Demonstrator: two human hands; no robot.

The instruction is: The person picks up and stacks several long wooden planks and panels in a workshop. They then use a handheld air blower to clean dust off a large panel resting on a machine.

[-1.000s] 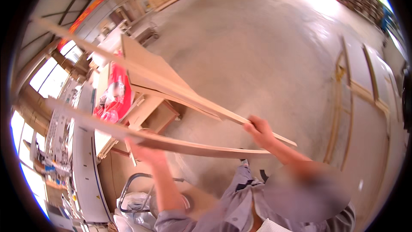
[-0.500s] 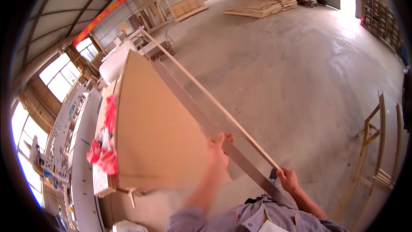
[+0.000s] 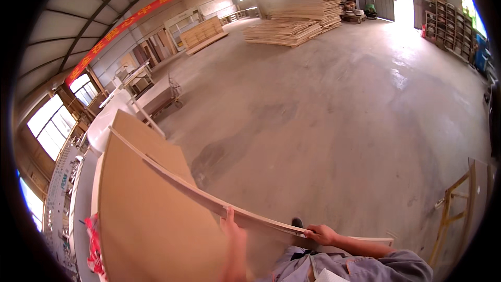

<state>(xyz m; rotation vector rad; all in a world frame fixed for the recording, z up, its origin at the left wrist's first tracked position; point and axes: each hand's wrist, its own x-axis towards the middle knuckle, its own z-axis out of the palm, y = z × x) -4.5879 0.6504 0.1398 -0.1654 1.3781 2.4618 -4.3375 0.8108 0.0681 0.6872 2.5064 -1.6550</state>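
I have a long thin strip (image 3: 209, 198) of wood in both hands, lying edge-up across the near side of the board (image 3: 151, 219) stacked on the worktop (image 3: 83, 177) to my left. My left hand (image 3: 232, 230) is closed over the strip's top edge near its middle, fingers curled on it, to steady it where it sags and bows. My right hand (image 3: 319, 234) clamps it nearer the right end, thumb on top, so I carry the weight there. Spread apart like this, my two hands keep so slender a piece from whipping or twisting.

The strip's far end runs up along the board's edge toward the white machine (image 3: 112, 120) and is hard to separate from that edge. Its right end (image 3: 386, 240) juts out past my sleeve (image 3: 376, 263). My left palm and the underside of both grips are hidden. Plank stacks (image 3: 297, 18) sit well off across the floor (image 3: 323, 115); a wooden frame (image 3: 454, 214) is cut off at the right.
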